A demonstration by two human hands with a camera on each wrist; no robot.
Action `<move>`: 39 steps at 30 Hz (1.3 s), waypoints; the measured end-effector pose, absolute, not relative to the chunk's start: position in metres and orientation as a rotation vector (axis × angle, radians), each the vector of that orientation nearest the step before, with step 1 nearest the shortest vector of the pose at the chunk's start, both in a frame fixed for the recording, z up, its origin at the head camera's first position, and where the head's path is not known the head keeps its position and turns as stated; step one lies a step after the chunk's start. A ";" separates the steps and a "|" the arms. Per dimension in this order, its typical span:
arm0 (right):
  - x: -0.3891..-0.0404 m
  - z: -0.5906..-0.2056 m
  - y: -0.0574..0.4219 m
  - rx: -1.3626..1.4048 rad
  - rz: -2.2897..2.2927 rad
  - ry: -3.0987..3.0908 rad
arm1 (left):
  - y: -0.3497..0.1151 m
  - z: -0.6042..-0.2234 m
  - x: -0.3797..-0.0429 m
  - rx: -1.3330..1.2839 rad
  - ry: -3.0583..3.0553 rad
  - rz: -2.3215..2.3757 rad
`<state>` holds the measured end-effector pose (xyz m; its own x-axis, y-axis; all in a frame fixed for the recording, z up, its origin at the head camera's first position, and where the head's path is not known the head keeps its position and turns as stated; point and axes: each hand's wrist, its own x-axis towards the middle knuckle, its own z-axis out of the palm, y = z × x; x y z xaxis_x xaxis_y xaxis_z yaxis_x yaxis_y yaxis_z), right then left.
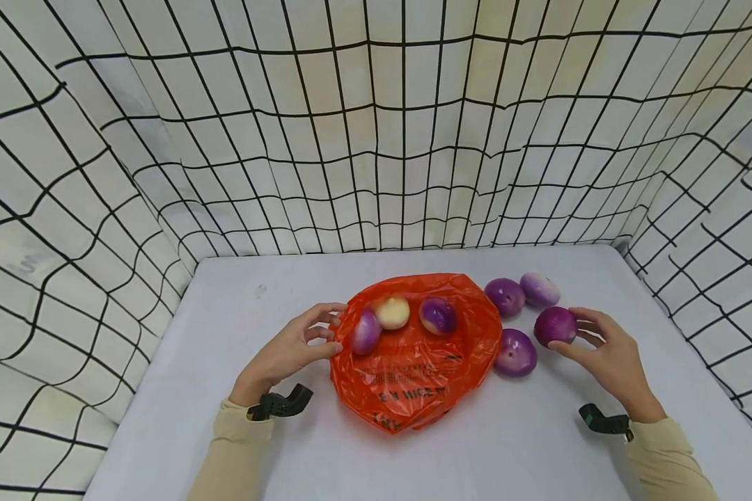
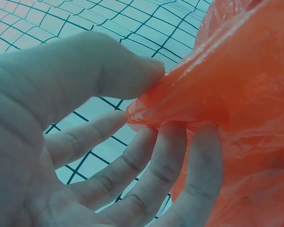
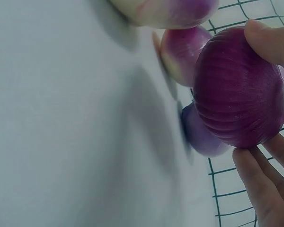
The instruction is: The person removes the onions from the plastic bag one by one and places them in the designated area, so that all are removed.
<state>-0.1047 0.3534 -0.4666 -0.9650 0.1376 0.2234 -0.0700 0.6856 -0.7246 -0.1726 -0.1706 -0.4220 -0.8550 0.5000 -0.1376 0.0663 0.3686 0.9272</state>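
Note:
An orange-red plastic bag (image 1: 401, 400) with dark print lies spread open on the table. Inside its opening are a light purple onion (image 1: 366, 332), a pale onion (image 1: 393, 312) and a dark purple onion (image 1: 437, 316). At the bag's left edge my left hand (image 1: 301, 348) pinches the plastic between thumb and fingers; the left wrist view shows the gathered film (image 2: 180, 101) there. My right hand (image 1: 611, 358) holds a deep purple onion (image 3: 239, 90) by its sides, thumb on one side and fingers on the other, above the table.
Between the bag and my right hand lie three more onions: one near the front (image 1: 515, 353), one behind it (image 1: 505, 297) and a paler one (image 1: 540, 289). White walls with a black grid net (image 1: 404, 108) enclose the white table (image 1: 276, 278) at the back and sides.

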 end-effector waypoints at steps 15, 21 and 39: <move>-0.105 -0.480 0.358 -0.064 1.147 -2.695 | -0.171 -0.423 -0.172 0.481 2.235 1.490; -0.105 -0.481 0.359 -0.073 1.146 -2.717 | -0.171 -0.423 -0.173 0.485 2.229 1.496; -0.106 -0.475 0.360 -0.066 1.114 -2.746 | -0.172 -0.423 -0.173 0.484 2.234 1.491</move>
<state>-0.1057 0.3595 -0.4745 -0.9834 0.1073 0.1465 -0.0251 0.7187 -0.6949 -0.1731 -0.1716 -0.4225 -0.8557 0.4976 -0.1424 0.0593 0.3676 0.9281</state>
